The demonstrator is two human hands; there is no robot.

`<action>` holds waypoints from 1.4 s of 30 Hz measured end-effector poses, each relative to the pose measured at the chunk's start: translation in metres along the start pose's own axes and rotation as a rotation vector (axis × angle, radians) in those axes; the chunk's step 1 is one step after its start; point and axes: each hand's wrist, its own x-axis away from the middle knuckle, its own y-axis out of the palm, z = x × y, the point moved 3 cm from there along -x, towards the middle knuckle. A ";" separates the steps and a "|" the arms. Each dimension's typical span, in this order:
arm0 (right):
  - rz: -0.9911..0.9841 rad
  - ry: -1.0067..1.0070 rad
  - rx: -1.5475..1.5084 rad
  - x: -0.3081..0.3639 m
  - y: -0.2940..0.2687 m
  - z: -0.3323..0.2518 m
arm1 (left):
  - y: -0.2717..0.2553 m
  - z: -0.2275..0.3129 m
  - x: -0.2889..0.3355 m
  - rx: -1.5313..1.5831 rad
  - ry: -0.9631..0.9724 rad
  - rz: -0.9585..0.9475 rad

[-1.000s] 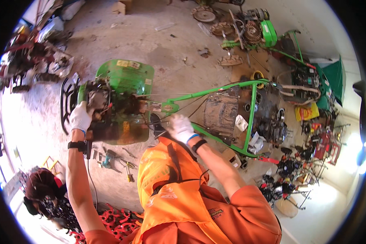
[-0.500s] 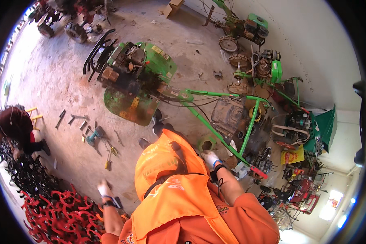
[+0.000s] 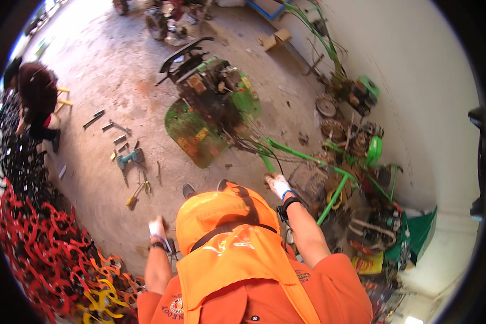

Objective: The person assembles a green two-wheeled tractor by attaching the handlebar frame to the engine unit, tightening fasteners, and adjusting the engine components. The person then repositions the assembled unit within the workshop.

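A green walk-behind tiller [image 3: 213,108] stands on the concrete workshop floor [image 3: 113,70], its engine exposed and its rounded green guard plate [image 3: 191,134] facing the person, which leaves the machinery open to reach. Its long green handlebar frame [image 3: 308,159] runs back toward the person, so the machine can be steadied from behind. More green machines and loose engine parts [image 3: 356,135] are stacked along the white wall [image 3: 426,81], out of the working space. A heap of red curved tiller blades [image 3: 43,248] lies at the left, beside a second person [image 3: 35,100] seated low there. Hand tools [image 3: 127,159], a cordless drill among them, are spread on the floor within reach of the tiller.

The right hand [image 3: 279,185], in a white glove, rests on the near end of the handlebar frame; its grip looks closed about the bar, though the fingers are partly hidden. The left hand [image 3: 157,229], also gloved, hangs low by the person's side, and I cannot tell whether its grip holds anything.
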 end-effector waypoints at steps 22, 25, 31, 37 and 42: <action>0.009 -0.571 0.558 -0.041 -0.040 -0.103 | 0.152 0.074 -0.110 -0.333 0.184 0.075; -0.079 -0.680 0.841 -0.053 -0.006 -0.145 | 0.253 0.155 -0.094 -0.305 0.425 -0.078; -0.229 -0.842 0.673 0.001 0.037 -0.242 | 0.282 0.362 -0.021 -0.985 1.101 -0.238; -0.073 -0.723 0.393 0.035 0.017 -0.228 | 0.203 0.358 0.057 -0.575 0.659 -0.631; 0.086 -0.406 0.369 0.011 0.004 -0.140 | 0.260 0.358 0.083 -0.277 0.545 -0.662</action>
